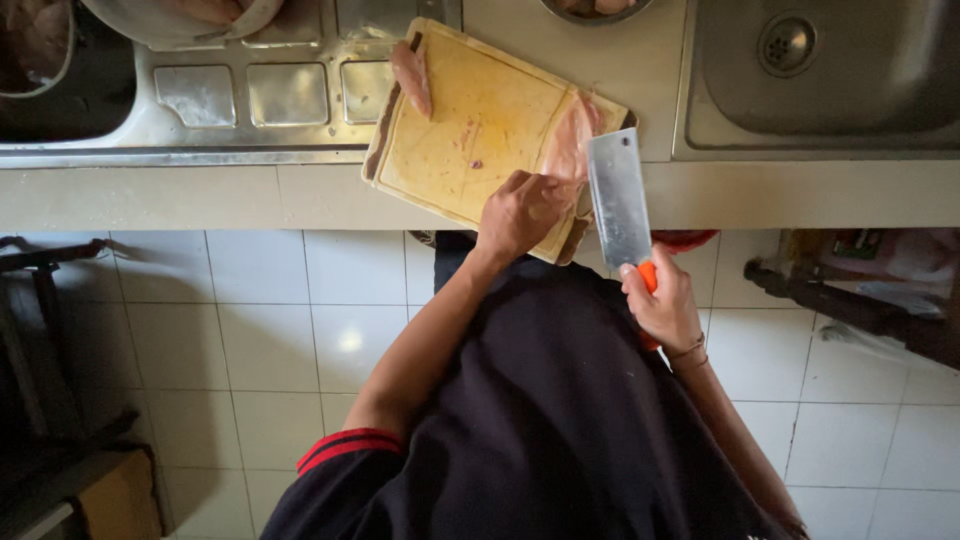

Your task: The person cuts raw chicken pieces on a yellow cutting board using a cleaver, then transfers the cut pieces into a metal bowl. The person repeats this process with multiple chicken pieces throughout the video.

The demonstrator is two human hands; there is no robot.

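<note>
Head view, looking straight down: my left hand [520,212] is pressed on the near end of a raw chicken fillet [568,140] at the right edge of the wooden cutting board [470,110], fingers curled over it, pinning the meat so it can't slide. My right hand [665,305] is closed tight round the orange handle of the cleaver [618,200], blade flat-side up and lying just right of the fillet, edge toward the meat, close to my left knuckles. A second fillet [411,75] waits on the board's upper left corner, well apart. The board sits skewed across the counter edge and the steel drainboard [250,100], one corner overhanging toward me. Upper right, the steel sink [830,90] with its drain; top left, a pale bowl [180,30] holding something pink, and a metal bowl [595,8] at top centre. Below is white tiled floor [260,330].
</note>
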